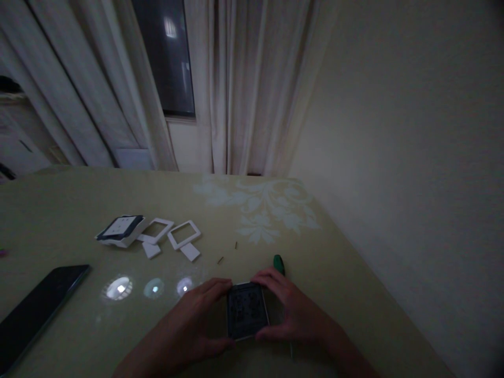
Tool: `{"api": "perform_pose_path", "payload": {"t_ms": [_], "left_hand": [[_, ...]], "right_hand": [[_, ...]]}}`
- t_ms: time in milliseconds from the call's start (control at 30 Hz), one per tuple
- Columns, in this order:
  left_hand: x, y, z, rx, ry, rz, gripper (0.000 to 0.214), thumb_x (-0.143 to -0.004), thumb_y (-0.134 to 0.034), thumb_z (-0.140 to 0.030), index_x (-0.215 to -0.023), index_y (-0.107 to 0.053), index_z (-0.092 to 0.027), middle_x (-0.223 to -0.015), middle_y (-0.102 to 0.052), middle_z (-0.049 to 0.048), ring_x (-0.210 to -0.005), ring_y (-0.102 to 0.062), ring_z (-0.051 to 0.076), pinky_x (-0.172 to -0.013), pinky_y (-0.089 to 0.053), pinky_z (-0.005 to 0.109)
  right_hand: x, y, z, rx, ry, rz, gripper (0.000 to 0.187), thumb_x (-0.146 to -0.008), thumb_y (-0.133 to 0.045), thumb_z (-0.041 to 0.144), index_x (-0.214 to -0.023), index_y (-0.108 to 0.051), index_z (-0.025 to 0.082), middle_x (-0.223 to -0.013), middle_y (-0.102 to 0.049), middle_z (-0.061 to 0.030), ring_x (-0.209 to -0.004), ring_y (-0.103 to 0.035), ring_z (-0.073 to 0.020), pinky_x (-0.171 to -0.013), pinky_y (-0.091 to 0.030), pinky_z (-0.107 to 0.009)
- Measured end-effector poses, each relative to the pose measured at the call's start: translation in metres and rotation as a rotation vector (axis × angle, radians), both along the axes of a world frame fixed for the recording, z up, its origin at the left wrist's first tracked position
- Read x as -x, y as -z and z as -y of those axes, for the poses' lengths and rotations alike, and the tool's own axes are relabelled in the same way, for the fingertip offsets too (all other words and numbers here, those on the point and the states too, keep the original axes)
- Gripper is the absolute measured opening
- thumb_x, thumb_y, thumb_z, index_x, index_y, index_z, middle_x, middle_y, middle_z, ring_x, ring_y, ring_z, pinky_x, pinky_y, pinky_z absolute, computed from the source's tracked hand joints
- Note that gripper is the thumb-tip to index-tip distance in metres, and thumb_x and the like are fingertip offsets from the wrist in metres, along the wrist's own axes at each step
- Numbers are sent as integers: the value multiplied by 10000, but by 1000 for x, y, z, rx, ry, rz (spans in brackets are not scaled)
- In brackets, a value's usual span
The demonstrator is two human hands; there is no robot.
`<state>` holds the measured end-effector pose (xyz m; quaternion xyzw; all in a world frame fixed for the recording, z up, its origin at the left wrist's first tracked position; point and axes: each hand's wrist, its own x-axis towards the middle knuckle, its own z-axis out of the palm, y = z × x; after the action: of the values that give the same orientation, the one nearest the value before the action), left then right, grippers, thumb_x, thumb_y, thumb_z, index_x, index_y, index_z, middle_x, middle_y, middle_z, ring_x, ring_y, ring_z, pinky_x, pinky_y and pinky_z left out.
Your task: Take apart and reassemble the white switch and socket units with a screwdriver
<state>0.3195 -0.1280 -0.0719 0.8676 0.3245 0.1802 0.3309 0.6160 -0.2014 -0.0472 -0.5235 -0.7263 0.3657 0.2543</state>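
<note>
Between my two hands is a square, dark-faced wall socket (247, 311) with a thin pale rim, close above or on the table; which, I cannot tell. My left hand (197, 315) grips its left edge, fingers at the far corner and thumb at the near one. On the opposite edge, my right hand (289, 310) holds it the same way. Just beyond the right hand the green handle (279, 264) of a tool shows, probably a screwdriver; the rest is largely hidden under that hand. Two small screws (220, 260) lie farther out on the table.
Toward the left are a stack of white and dark socket parts (121, 230), two white square frames (184, 234) and two small white plates (190, 252). A large dark flat device (37, 310) lies at the left edge. A wall (413, 173) borders the table's right side; curtains (252, 89) hang behind.
</note>
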Motion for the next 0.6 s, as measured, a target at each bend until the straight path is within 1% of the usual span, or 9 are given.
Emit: {"api": "perform_pose_path", "payload": {"t_ms": [100, 200, 333, 467, 600], "left_hand": [[0, 4, 0, 2, -6, -7, 828, -733, -938, -290, -1489, -601, -321, -1494, -712, 111, -1347, -697, 393, -1113, -593, 612], [-2, 7, 1, 1, -12, -5, 818, -758, -926, -311, -1501, -584, -330, -1488, -712, 107, -1340, -699, 380, -1114, -592, 595], [-6, 9, 0, -18, -3, 27, 831, -764, -905, -270, -1517, -559, -341, -1485, -712, 109, -1335, -703, 368, -1126, -587, 555], [-10, 14, -2, -67, 5, 55, 895, -758, -883, -241, -1555, -497, -366, -1525, -687, 100, -1367, -685, 370, -1147, -576, 551], [-12, 19, -1, -87, 2, 66, 919, -760, -871, -229, -1571, -466, -382, -1540, -677, 85, -1374, -682, 357, -1159, -573, 527]], "right_hand": [[0, 2, 0, 16, 14, 15, 968, -705, -993, 506, -1534, -578, 231, -1530, -568, -163, -1419, -585, -354, -1234, -458, -496], [1, 3, 0, 29, 26, 39, 974, -703, -993, 452, -1545, -562, 216, -1550, -548, -170, -1435, -571, -353, -1248, -446, -496], [2, 1, 0, 28, 32, 75, 970, -728, -963, 387, -1571, -523, 196, -1568, -527, -185, -1457, -548, -354, -1264, -429, -503], [5, -1, 1, 45, 59, 127, 951, -761, -921, 375, -1592, -504, 177, -1615, -488, -196, -1501, -510, -362, -1294, -391, -509], [8, -2, 2, 56, 63, 152, 956, -778, -910, 387, -1607, -495, 157, -1631, -478, -203, -1515, -501, -354, -1305, -384, -478]]}}
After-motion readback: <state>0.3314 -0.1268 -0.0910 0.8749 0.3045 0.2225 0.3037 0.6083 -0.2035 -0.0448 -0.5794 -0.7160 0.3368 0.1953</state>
